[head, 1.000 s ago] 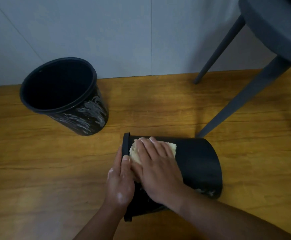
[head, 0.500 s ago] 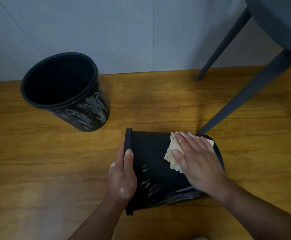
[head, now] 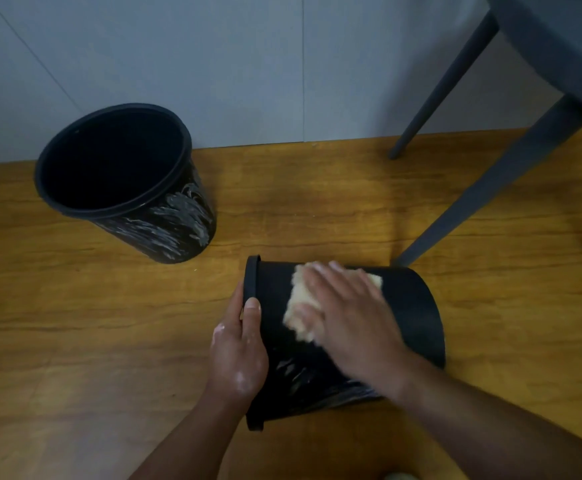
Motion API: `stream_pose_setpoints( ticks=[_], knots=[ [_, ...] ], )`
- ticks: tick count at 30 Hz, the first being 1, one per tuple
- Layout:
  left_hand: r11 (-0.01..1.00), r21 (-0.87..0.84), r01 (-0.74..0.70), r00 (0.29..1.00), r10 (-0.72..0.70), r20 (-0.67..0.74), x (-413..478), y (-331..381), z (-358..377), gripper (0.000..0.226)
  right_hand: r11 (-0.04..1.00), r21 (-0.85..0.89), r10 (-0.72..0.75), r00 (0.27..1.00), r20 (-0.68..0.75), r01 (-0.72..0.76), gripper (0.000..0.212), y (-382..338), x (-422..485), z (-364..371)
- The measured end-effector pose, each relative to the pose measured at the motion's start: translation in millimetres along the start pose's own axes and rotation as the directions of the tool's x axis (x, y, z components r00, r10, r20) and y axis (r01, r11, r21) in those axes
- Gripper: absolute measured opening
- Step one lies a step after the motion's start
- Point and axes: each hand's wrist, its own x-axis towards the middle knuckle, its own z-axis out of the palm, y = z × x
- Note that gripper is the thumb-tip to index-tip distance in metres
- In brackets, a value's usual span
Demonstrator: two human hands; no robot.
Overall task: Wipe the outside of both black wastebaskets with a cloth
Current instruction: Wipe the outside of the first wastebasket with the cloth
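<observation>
**Cloth sweeps back toward the rim**

Since half a second ago the right hand [head: 355, 323] has carried the cloth [head: 300, 306] leftward, from the base end of the tipped basket to the middle of its wall.

The wooden floor [head: 75, 341] holds everything. A grey chair leg [head: 490, 188] slants down at far right. The upright wastebasket [head: 178, 230] stands far left, well apart, and its outside is streaked white. The lying wastebasket [head: 410, 313] rests on its side near centre, with its rim to the left. The left hand [head: 237, 355] clasps that rim, thumb on the outer wall. The right hand's fingers lie flat and released, pressing the cloth down without grasping it.

A round basket on its side is likely to roll under sideways strokes if the left hand slackens. The unheld cloth could slide out from under the palm. White smears [head: 293, 372] on the near side, below the stroke, could be missed unless the basket is turned.
</observation>
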Motion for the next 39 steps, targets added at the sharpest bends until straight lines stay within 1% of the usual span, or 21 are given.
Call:
stream_pose_setpoints(
  ticks=[2, 4, 5, 7, 8, 10, 12, 14, 17, 20, 23, 27, 30, 33, 36, 39],
  knots=[
    [1.000, -0.006, 0.025, 1.000, -0.025, -0.009, 0.1, 1.6, 0.4, 0.041, 0.992, 0.025, 0.120, 0.991, 0.050, -0.122, 0.077, 18.8, 9.7, -5.6],
    [1.000, 0.022, 0.019, 1.000, -0.018, -0.017, -0.3, 3.8, 1.3, 0.041, 0.985, 0.047, 0.162, 0.985, 0.057, -0.165, 0.083, 18.9, 14.1, -6.8],
    [0.999, 0.040, 0.011, 1.000, -0.010, -0.014, -0.8, 4.3, 1.6, 0.041, 0.987, 0.043, 0.154, 0.987, 0.036, -0.156, 0.081, 11.0, 13.2, -7.3],
    [0.998, 0.064, -0.007, 1.000, 0.007, -0.005, -0.6, 5.1, 1.2, 0.040, 0.998, 0.030, 0.061, 0.998, -0.023, -0.060, 0.072, -15.5, 3.8, -4.0],
    [0.998, 0.056, -0.010, 1.000, 0.010, 0.000, 0.6, 3.8, 0.7, 0.041, 1.000, 0.027, -0.008, 1.000, -0.027, 0.009, 0.070, -28.5, -3.5, -0.1],
    [1.000, 0.015, 0.002, 1.000, -0.003, 0.011, 2.5, 2.7, -0.1, 0.040, 0.990, -0.004, -0.138, 0.990, -0.022, 0.138, 0.070, -43.5, -16.8, 7.8],
    [1.000, 0.011, -0.003, 1.000, 0.002, 0.012, 3.3, 3.9, -1.1, 0.038, 0.981, -0.037, -0.194, 0.980, -0.041, 0.192, 0.073, -37.1, -20.9, 10.3],
    [1.000, 0.021, -0.013, 1.000, 0.013, 0.018, 3.0, 5.8, -1.8, 0.033, 0.985, -0.047, -0.166, 0.986, -0.029, 0.164, 0.072, -16.4, -23.5, 10.5],
    [1.000, -0.003, 0.015, 1.000, -0.015, 0.023, 4.2, 9.3, -2.1, 0.037, 0.999, -0.048, -0.008, 0.999, -0.035, 0.006, 0.071, 25.9, -29.9, 6.3],
    [1.000, -0.014, 0.007, 0.999, -0.006, 0.037, 4.6, 11.2, -2.2, 0.041, 0.992, -0.007, 0.127, 0.989, -0.069, -0.128, 0.070, 60.0, -37.3, 4.0],
    [1.000, -0.018, -0.008, 0.999, 0.009, 0.053, -5.6, 8.0, -2.0, 0.044, 0.982, 0.034, 0.190, 0.978, -0.091, -0.188, 0.071, 69.3, -34.6, 3.9],
    [1.000, 0.009, -0.004, 0.999, 0.004, 0.039, -23.0, -7.1, -1.0, 0.054, 0.976, 0.053, 0.217, 0.971, -0.101, -0.212, 0.074, 67.9, -17.7, -3.5],
    [1.000, 0.018, -0.014, 0.999, 0.013, 0.031, -23.0, -11.2, 0.2, 0.058, 0.969, 0.071, 0.241, 0.968, -0.065, -0.237, 0.082, 64.6, -3.1, -6.9],
    [0.999, 0.036, -0.024, 1.000, 0.023, 0.015, -20.1, -7.6, 1.0, 0.057, 0.968, 0.066, 0.249, 0.965, -0.085, -0.244, 0.084, 54.0, 5.9, -7.0],
    [0.998, 0.040, -0.039, 0.999, 0.039, 0.005, -18.7, -1.9, 2.3, 0.058, 0.982, 0.040, 0.188, 0.981, -0.040, -0.187, 0.080, 33.0, 14.0, -7.3],
    [0.999, 0.030, -0.044, 0.999, 0.045, -0.006, -17.9, -2.1, 4.3, 0.057, 0.996, 0.035, 0.080, 0.995, -0.056, -0.078, 0.070, 1.5, 21.1, -6.2]
  ],
)
